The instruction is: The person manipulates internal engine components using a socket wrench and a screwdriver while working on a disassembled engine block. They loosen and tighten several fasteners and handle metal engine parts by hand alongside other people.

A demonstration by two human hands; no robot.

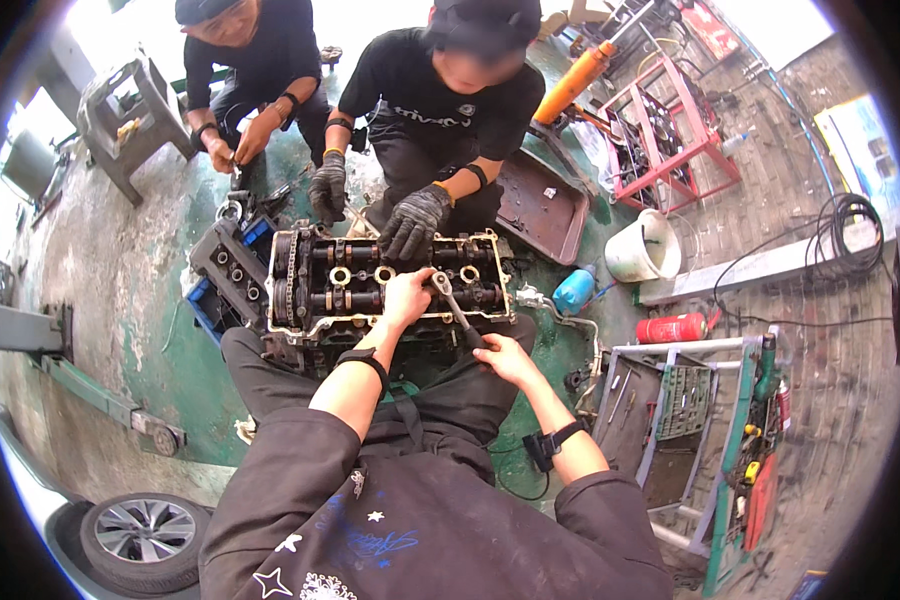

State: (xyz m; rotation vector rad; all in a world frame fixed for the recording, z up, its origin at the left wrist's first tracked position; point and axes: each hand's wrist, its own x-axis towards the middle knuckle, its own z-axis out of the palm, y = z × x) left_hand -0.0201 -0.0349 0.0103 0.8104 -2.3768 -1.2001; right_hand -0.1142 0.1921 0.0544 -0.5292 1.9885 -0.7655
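An open engine cylinder head [310, 300], with exposed camshafts, a timing chain and pale rings, lies across the work area in front of me. My left hand [408, 298] has its fingers curled at the head of a silver ratchet [456, 310], over the middle of the camshafts. My right hand [500, 357] grips the ratchet's dark handle at the near edge of the engine. Just beyond my left hand, a co-worker's gloved hand [415, 222] hangs over the engine's far side; their other glove [328, 188] is further left.
A second co-worker [255, 70] crouches back left. A cover in a blue crate [210, 305] lies left. Rightward are an oil tray [535, 215], white bucket [640, 245], red extinguisher [670, 328], red frame [655, 135] and tool cart [690, 350]. A wheel [145, 540] lies lower left.
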